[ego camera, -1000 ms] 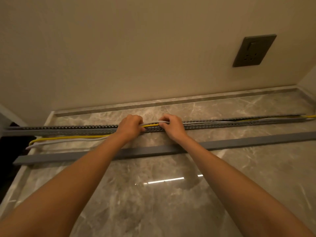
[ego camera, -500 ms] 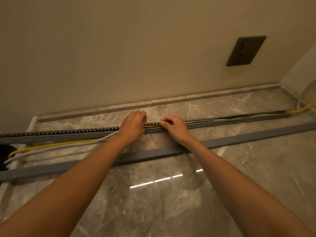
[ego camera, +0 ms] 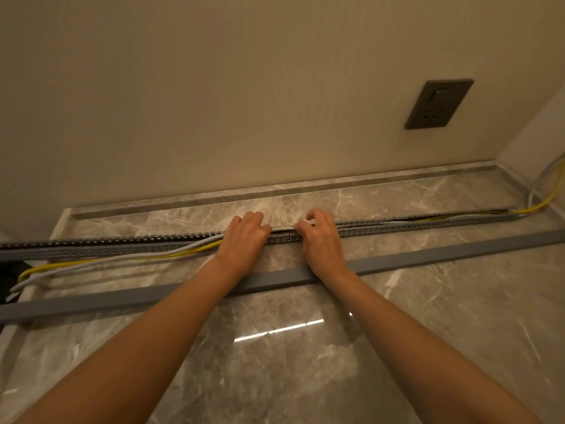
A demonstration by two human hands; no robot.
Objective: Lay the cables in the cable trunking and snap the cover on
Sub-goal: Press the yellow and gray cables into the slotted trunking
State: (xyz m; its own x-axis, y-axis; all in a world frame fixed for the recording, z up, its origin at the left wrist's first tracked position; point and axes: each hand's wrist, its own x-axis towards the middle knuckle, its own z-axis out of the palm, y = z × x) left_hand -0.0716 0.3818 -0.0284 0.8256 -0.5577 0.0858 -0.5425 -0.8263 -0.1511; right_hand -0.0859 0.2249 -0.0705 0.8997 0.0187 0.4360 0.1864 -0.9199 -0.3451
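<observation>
A long grey slotted cable trunking (ego camera: 412,225) lies across the marble counter, parallel to the wall. A yellow cable (ego camera: 79,264) and a white cable (ego camera: 91,267) run inside its right half and hang out in front of its left half. My left hand (ego camera: 244,240) and my right hand (ego camera: 321,237) sit side by side at the trunking's middle, both pinching the cables at its top edge. The grey cover strip (ego camera: 443,252) lies loose on the counter in front of the trunking, under my forearms.
The marble counter (ego camera: 305,377) has a raised lip along the beige wall. A dark wall socket (ego camera: 438,104) sits up on the right. At the far right corner the cables (ego camera: 547,200) curve upward. The counter's left edge drops into a dark gap (ego camera: 9,283).
The view has shifted so the scene sits further left, showing the right corner. My hands have slid slightly left along the trunking, and more cable lies inside on the right.
</observation>
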